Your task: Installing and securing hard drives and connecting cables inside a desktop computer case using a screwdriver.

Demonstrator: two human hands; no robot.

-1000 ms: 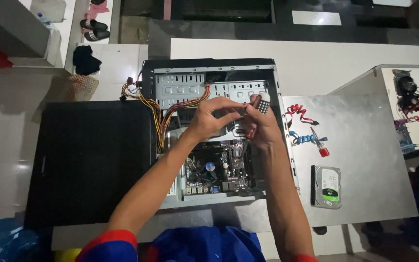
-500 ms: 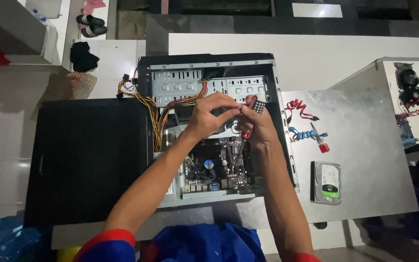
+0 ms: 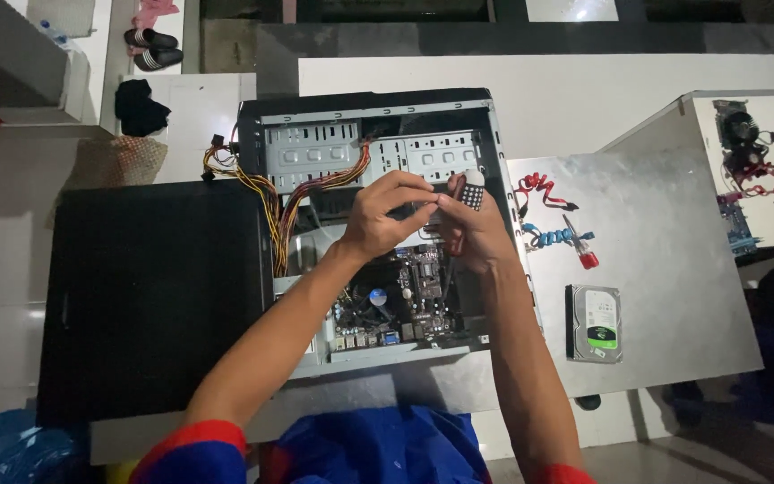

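Both hands are bunched up over the open computer case [image 3: 378, 116], and the grip is split: right hand [image 3: 477, 235] is clenched round a small perforated metal plate [image 3: 470, 194] sticking up from its fingers, plus what looks like a dark red-handled tool, while the left hand [image 3: 389, 215] pinches in from the left, fingertips touching the same spot. It all hangs above the motherboard [image 3: 405, 300]; the hard drive [image 3: 595, 323] lies well off right on the counter [image 3: 674, 233].
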